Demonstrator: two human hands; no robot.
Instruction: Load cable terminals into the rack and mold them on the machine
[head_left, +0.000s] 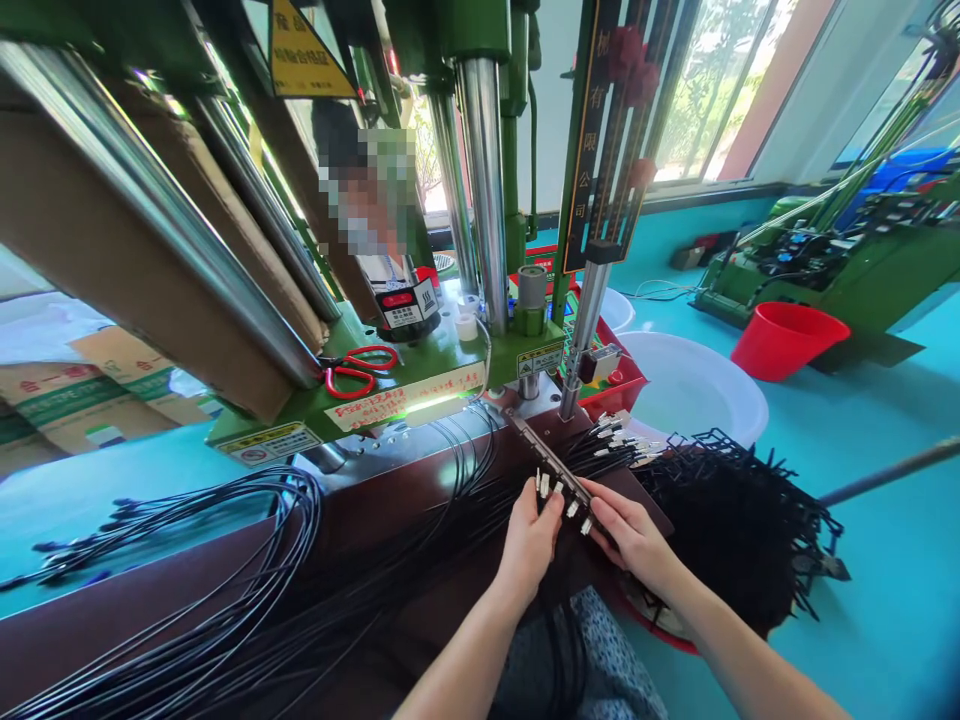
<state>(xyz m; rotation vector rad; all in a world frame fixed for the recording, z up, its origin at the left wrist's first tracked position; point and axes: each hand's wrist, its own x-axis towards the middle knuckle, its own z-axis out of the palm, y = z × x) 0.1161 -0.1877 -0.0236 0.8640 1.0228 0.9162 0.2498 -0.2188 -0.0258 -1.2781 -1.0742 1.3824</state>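
My left hand (531, 538) pinches several black cables with small white metal connector tips (543, 484) at the edge of the dark brown bench (390, 510). My right hand (628, 530) is closed on the same bunch of tips, fingers pressed against a narrow metal fixture bar (541, 452) that runs diagonally across the bench. More connector ends (622, 437) fan out just beyond the bar. Long black cables (247, 590) trail to the left over the bench.
A green vertical press with chrome columns (484, 160) rises right behind the bench, red scissors (358, 366) on its base. Another person stands behind the machine. A heap of black plastic scrap (742, 520), a white basin (697, 385) and a red bucket (786, 338) lie right.
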